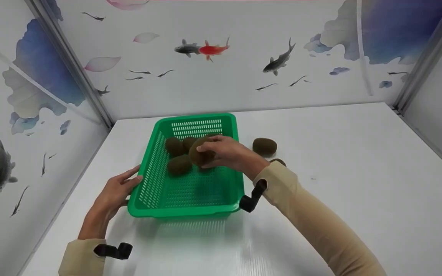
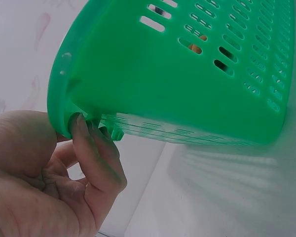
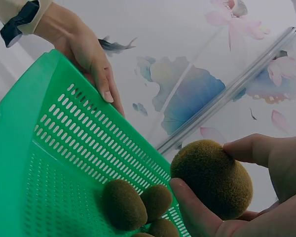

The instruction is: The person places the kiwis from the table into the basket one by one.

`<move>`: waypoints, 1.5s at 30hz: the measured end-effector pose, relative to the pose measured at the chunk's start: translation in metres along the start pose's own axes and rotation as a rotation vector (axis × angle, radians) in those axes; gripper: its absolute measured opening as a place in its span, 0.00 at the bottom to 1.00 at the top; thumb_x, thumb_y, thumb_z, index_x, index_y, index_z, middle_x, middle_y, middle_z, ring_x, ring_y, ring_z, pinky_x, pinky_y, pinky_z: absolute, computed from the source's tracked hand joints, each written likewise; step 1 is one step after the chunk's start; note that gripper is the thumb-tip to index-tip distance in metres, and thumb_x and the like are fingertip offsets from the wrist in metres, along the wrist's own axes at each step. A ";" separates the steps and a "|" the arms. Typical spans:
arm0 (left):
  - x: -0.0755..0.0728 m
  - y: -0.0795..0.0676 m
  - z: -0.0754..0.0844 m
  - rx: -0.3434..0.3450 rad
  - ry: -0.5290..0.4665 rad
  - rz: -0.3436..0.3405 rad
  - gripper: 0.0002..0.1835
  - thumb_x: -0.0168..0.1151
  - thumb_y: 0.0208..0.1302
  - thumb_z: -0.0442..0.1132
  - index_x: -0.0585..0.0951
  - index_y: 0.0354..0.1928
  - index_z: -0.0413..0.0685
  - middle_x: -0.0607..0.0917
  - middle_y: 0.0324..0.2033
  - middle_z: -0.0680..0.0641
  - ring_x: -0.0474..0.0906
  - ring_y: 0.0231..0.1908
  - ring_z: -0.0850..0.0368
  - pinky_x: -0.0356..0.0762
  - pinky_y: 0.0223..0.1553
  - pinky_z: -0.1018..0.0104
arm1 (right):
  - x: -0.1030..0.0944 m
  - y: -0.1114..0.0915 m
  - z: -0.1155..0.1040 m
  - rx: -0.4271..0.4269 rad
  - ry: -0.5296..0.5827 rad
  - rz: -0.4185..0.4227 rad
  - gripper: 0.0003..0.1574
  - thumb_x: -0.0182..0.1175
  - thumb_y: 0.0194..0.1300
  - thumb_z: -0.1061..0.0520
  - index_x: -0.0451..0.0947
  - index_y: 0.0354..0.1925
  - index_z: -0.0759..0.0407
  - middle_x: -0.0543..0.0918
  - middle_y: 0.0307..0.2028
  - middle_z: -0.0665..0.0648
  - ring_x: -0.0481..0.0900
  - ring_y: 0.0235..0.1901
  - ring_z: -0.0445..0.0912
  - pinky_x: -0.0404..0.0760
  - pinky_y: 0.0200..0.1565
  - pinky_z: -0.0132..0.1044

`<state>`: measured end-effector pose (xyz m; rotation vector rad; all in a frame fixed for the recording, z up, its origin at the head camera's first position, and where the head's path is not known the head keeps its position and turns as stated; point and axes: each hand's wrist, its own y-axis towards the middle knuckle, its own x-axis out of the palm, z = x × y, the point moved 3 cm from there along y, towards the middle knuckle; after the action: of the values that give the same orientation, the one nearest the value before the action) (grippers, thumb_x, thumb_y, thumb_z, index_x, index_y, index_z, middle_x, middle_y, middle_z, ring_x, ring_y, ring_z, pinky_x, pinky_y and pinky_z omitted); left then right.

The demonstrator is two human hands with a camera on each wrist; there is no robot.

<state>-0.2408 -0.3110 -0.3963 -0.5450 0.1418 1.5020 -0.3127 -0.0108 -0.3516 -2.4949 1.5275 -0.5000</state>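
A green plastic basket (image 1: 186, 212) with slotted sides stands on the white table, and my left hand (image 1: 115, 193) grips its left rim. In the left wrist view the fingers (image 2: 96, 163) curl under that rim (image 2: 59, 94). My right hand (image 1: 225, 152) holds a brown fuzzy kiwifruit (image 3: 212, 178) between thumb and fingers, above the inside of the basket. Several more kiwifruit lie in the basket toward its far half, among them one at the left (image 1: 174, 147) and one nearer me (image 1: 179, 165). Others there are partly hidden behind the right hand.
Right of the basket a kiwifruit (image 1: 264, 147) lies on the table (image 1: 351, 172). Another kiwifruit (image 1: 278, 161) is mostly hidden behind the right wrist. White panels printed with fish and petals (image 1: 244, 84) enclose the table at the back and sides.
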 end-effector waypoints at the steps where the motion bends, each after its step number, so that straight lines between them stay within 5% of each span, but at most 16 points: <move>1: 0.000 0.000 0.000 -0.001 -0.002 -0.001 0.32 0.49 0.79 0.49 0.55 0.79 0.55 0.74 0.67 0.33 0.85 0.52 0.53 0.86 0.48 0.58 | 0.002 0.002 0.001 0.005 0.010 0.001 0.34 0.63 0.69 0.57 0.63 0.69 0.58 0.71 0.65 0.62 0.75 0.62 0.58 0.80 0.60 0.52; 13: 0.000 0.000 -0.002 -0.008 -0.005 -0.002 0.32 0.49 0.79 0.50 0.55 0.79 0.56 0.74 0.68 0.34 0.85 0.52 0.53 0.86 0.48 0.57 | 0.020 0.024 0.020 0.058 -0.002 -0.006 0.24 0.63 0.69 0.56 0.73 0.60 0.62 0.72 0.60 0.59 0.75 0.58 0.53 0.79 0.61 0.51; 24: 0.000 0.001 -0.001 -0.007 0.012 -0.001 0.32 0.49 0.79 0.50 0.55 0.79 0.56 0.74 0.68 0.33 0.84 0.53 0.52 0.86 0.48 0.56 | 0.034 0.031 0.029 0.140 0.020 -0.030 0.52 0.66 0.66 0.62 0.44 0.75 0.64 0.62 0.67 0.62 0.70 0.62 0.57 0.76 0.64 0.56; 30: 0.000 0.000 0.000 0.006 -0.001 -0.004 0.32 0.49 0.79 0.49 0.55 0.79 0.56 0.74 0.67 0.34 0.85 0.51 0.53 0.86 0.47 0.57 | 0.039 0.032 0.032 0.174 0.036 -0.048 0.58 0.64 0.67 0.63 0.35 0.78 0.64 0.56 0.72 0.63 0.66 0.67 0.58 0.74 0.66 0.56; 38: 0.001 0.001 -0.001 0.008 0.004 -0.012 0.32 0.49 0.79 0.50 0.54 0.79 0.56 0.73 0.68 0.34 0.84 0.54 0.52 0.85 0.48 0.56 | 0.035 0.031 0.034 0.201 -0.053 -0.046 0.51 0.59 0.70 0.64 0.40 0.78 0.68 0.65 0.70 0.69 0.74 0.65 0.59 0.75 0.66 0.49; 45: 0.000 0.000 -0.002 0.008 0.012 -0.017 0.32 0.48 0.79 0.51 0.54 0.79 0.57 0.72 0.69 0.34 0.83 0.56 0.50 0.85 0.51 0.54 | 0.029 0.025 0.027 0.162 -0.050 -0.065 0.41 0.57 0.72 0.63 0.52 0.75 0.70 0.67 0.70 0.70 0.69 0.70 0.61 0.71 0.69 0.50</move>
<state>-0.2407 -0.3115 -0.3978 -0.5472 0.1521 1.4810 -0.3114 -0.0485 -0.3787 -2.4203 1.3357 -0.5430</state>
